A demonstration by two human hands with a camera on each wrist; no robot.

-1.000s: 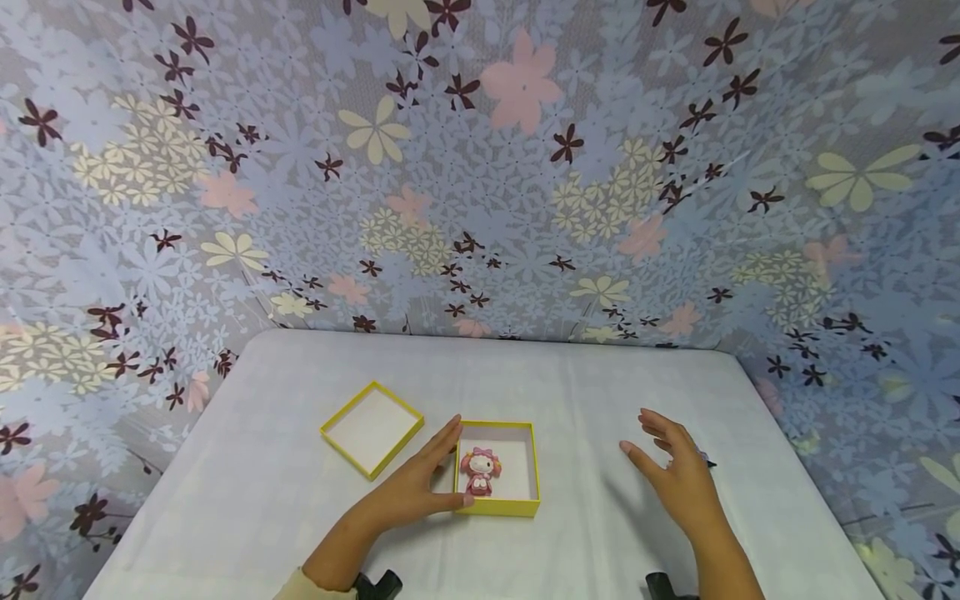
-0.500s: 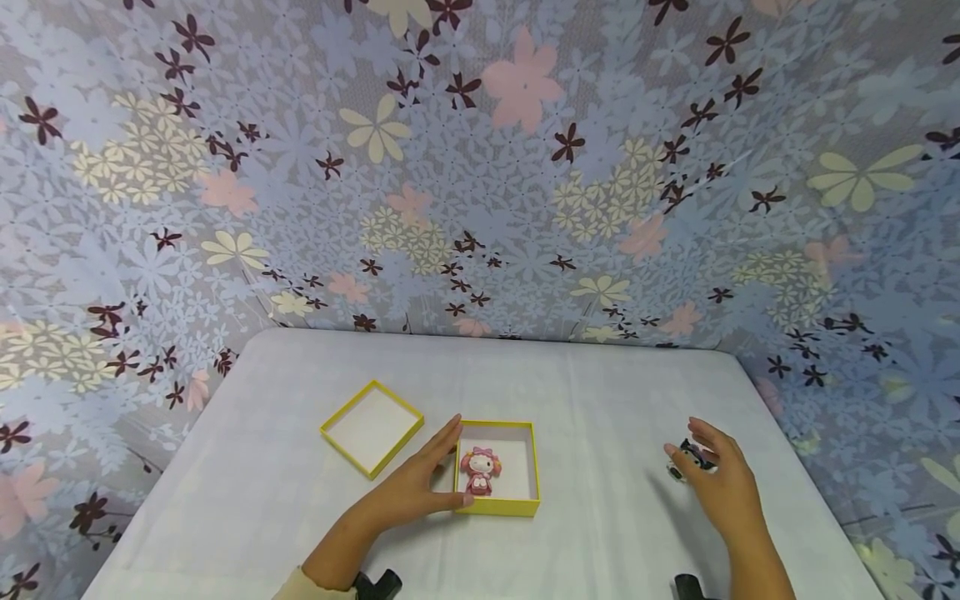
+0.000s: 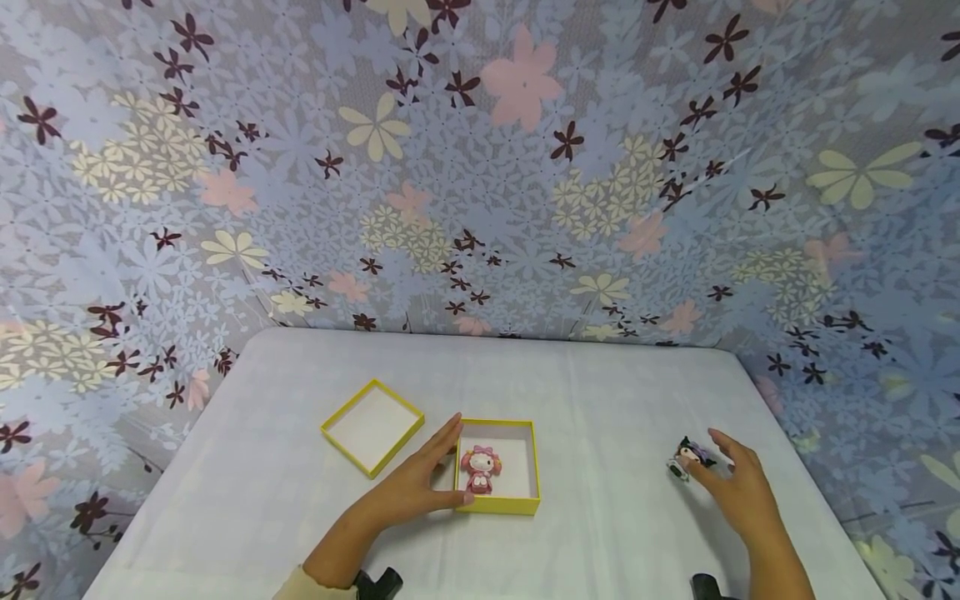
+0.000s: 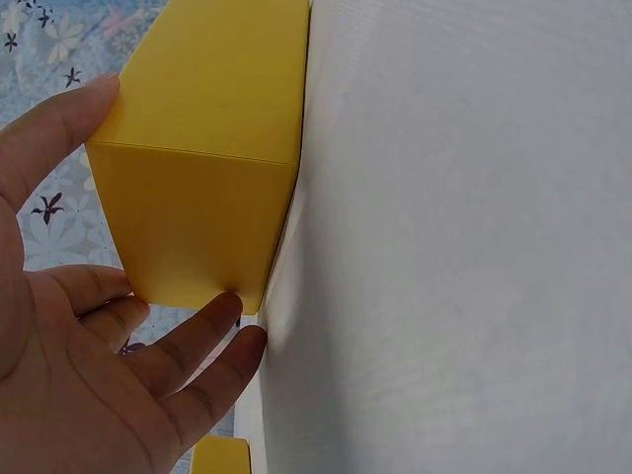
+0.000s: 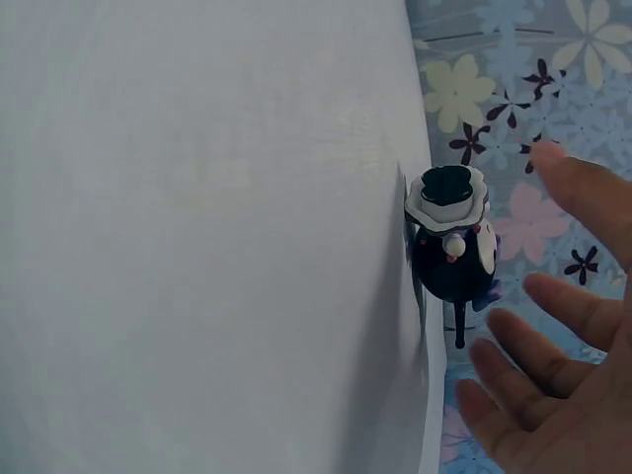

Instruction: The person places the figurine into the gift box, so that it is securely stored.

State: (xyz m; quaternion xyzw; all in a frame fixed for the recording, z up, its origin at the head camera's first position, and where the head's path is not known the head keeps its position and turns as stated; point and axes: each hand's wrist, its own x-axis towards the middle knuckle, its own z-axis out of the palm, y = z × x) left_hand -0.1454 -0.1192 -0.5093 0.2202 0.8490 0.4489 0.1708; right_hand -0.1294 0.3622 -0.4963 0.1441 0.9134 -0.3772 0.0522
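Note:
An open yellow box [image 3: 498, 506] with a white inside sits mid-table. A pink figurine with a bow [image 3: 481, 469] lies in its left part. My left hand [image 3: 408, 493] spans the box's left side, thumb at the front corner and fingertips at the back corner, holding it. In the left wrist view the thumb and fingertips touch the yellow walls [image 4: 197, 222]. To the right, a black-and-white figurine with a purple part [image 3: 692, 457] lies on the table. Around it my right hand [image 3: 742, 487] hovers with thumb and fingers spread; the right wrist view shows a gap between fingers and figurine [image 5: 454, 247].
The yellow-rimmed box lid [image 3: 372, 427] lies inside-up to the left of the box, turned at an angle. A white cloth [image 3: 592, 400] covers the table. Floral fabric [image 3: 480, 192] rises behind and at both sides.
My right hand has moved right and a little towards me, to the black-and-white figurine, which it partly covered before. The left hand and the box have stayed in place.

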